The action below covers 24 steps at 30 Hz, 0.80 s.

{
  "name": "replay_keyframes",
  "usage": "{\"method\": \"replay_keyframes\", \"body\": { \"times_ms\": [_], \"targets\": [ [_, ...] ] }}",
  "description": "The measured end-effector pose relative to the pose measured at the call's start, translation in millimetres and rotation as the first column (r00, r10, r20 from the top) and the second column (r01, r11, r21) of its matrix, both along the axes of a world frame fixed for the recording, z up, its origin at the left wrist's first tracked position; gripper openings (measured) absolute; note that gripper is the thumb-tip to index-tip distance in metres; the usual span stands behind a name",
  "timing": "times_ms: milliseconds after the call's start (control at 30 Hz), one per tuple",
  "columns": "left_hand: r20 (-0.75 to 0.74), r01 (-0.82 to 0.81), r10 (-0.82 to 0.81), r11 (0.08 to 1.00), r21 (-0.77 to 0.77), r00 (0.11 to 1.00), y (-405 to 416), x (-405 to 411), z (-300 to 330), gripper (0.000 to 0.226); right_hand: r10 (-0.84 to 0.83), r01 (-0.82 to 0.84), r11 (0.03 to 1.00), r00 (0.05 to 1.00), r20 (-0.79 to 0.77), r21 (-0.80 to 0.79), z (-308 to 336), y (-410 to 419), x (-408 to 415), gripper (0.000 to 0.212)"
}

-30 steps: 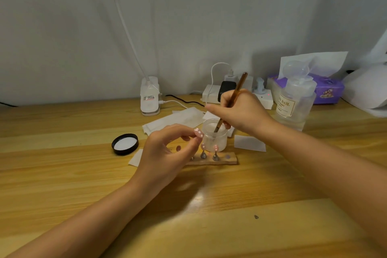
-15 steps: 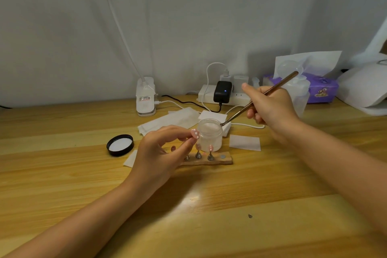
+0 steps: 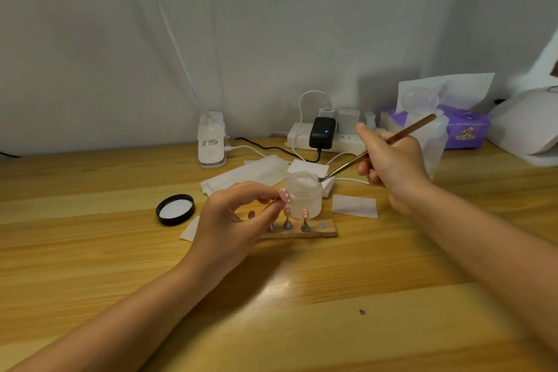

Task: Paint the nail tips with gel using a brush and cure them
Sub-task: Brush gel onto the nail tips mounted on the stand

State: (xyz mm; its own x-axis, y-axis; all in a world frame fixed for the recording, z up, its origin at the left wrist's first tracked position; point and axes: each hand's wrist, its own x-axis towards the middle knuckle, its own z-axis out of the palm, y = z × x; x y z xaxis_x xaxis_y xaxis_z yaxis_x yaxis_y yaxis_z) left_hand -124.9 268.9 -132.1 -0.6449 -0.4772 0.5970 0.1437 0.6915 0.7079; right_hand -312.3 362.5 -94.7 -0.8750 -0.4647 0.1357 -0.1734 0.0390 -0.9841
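My left hand (image 3: 232, 220) pinches the stem of a pink nail tip with white dots (image 3: 284, 195), held up just left of the open frosted gel jar (image 3: 303, 194). My right hand (image 3: 389, 164) grips a thin wooden brush (image 3: 377, 146); its metal tip rests at the jar's right rim. A small wooden holder (image 3: 327, 231) in front of the jar carries more pink nail tips (image 3: 305, 214) on metal stands. My left fingers hide the holder's left end.
The jar's black lid (image 3: 175, 209) lies to the left. White paper wipes (image 3: 354, 206) lie around the jar. A power strip with chargers (image 3: 324, 133), a clear pump bottle (image 3: 434, 142), a purple tissue box (image 3: 466, 130) and a white lamp (image 3: 525, 127) stand along the back.
My right hand lifted the brush out of the jar and drew back to the right, so the tip now sits at the jar's rim. My left hand has kept its hold on the nail tip.
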Motion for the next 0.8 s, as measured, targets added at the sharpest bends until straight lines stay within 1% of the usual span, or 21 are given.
{"method": "replay_keyframes", "body": {
  "times_ms": [67, 133, 200, 233, 300, 367, 433, 467, 600, 733, 800],
  "targets": [
    [-0.005, 0.01, -0.01, 1.0, -0.024, 1.0, 0, 0, 1, 0.019, -0.029, 0.029, 0.999, 1.0, -0.005, -0.02, 0, 3, -1, 0.034],
    [-0.004, 0.013, -0.013, 0.999, -0.035, 1.0, 0, -1, 1, 0.019, -0.036, 0.034, 0.997, 0.999, -0.019, -0.076, 1, 7, 1, 0.036],
    [-0.002, 0.013, -0.013, 0.999, -0.035, 1.0, 0, -1, 1, 0.02, 0.032, -0.044, 0.983, 0.997, -0.071, -0.177, 0, 11, 12, 0.039],
    [0.0, 0.012, -0.012, 0.999, -0.036, 1.0, -1, -1, 1, 0.02, 0.088, -0.115, 0.969, 0.988, -0.128, -0.218, -3, 14, 21, 0.04],
    [0.004, 0.01, -0.01, 0.999, -0.035, 1.0, 0, -2, 1, 0.021, 0.177, -0.263, 0.934, 0.929, -0.325, -0.244, -13, 20, 39, 0.041],
    [0.004, 0.006, -0.006, 0.999, -0.032, 1.0, 1, -1, 1, 0.021, 0.216, -0.374, 0.905, 0.815, -0.537, -0.204, -24, 25, 53, 0.037],
    [0.014, -0.005, 0.006, 0.999, -0.038, 1.0, 0, -1, 1, 0.026, 0.214, -0.41, 0.898, 0.724, -0.656, -0.16, -31, 27, 60, 0.033],
    [0.025, -0.009, 0.01, 0.999, -0.034, 1.0, 0, -1, 0, 0.029, 0.197, -0.404, 0.901, 0.708, -0.678, -0.16, -32, 28, 61, 0.033],
    [0.044, -0.022, 0.022, 1.0, -0.015, 0.999, 0, -1, 0, 0.03, 0.188, -0.395, 0.902, 0.723, -0.664, -0.175, -34, 28, 63, 0.041],
    [0.048, -0.023, 0.022, 1.0, 0.007, 0.999, 0, -2, 0, 0.03, 0.205, -0.397, 0.903, 0.734, -0.647, -0.164, -40, 25, 62, 0.039],
    [0.047, -0.02, 0.02, 1.0, 0.008, 0.999, 0, -1, 0, 0.029, 0.215, -0.408, 0.894, 0.752, -0.624, -0.184, -41, 27, 61, 0.041]
  ]
}}
